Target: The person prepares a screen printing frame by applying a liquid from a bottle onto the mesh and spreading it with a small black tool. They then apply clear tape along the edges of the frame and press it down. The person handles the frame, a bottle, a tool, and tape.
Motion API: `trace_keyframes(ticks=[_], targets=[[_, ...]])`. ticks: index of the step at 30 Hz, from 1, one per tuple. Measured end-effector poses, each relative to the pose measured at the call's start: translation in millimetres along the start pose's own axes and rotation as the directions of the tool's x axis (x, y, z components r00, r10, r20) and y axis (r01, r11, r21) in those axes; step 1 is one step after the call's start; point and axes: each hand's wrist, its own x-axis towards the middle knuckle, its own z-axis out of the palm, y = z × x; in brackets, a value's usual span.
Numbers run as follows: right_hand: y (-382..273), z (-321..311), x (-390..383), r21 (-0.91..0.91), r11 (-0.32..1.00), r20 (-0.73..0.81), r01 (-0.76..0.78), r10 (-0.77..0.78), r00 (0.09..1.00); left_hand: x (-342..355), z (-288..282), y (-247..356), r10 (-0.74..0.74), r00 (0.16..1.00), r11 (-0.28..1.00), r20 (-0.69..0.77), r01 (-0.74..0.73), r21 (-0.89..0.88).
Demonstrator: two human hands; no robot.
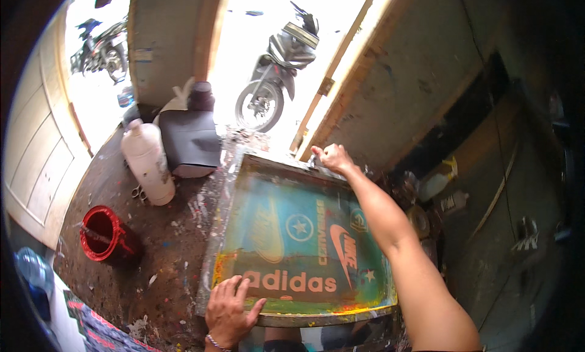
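Observation:
A screen-printing frame (pixel 286 199) with teal mesh lies on the worktable in front of me. Pale logo and star shapes show in its mesh, and yellow and orange ink stains its near edge. My left hand (pixel 228 306) rests on the near left corner of the frame, fingers spread, palm down. Stretched across to the far right corner, my right hand (pixel 334 159) is closed at a small metal fitting (pixel 312 160) there. What its fingers hold is hidden.
Left of the frame stand a red ink tub (pixel 103 236) with a stick in it, a white bottle (pixel 147 163), scissors (pixel 139 194) and a dark sheet-covered item (pixel 189 138). Bottles (pixel 436 184) sit along the right wall. A motorcycle (pixel 274 78) is outside the doorway.

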Motion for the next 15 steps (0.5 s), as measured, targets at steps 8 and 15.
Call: trace_keyframes(ticks=[8, 15], targets=[[178.8, -69.1, -53.9, 0.213, 0.971, -0.256, 0.104, -0.047, 0.966, 87.7, 17.2, 80.5, 0.263, 0.965, 0.950, -0.023, -0.263, -0.170], [197.1, -38.8, -46.1, 0.243, 0.944, -0.205, 0.222, -0.173, 0.963, 288.2, 217.5, 199.2, 0.467, 0.884, 0.879, 0.001, -0.465, 0.104]])
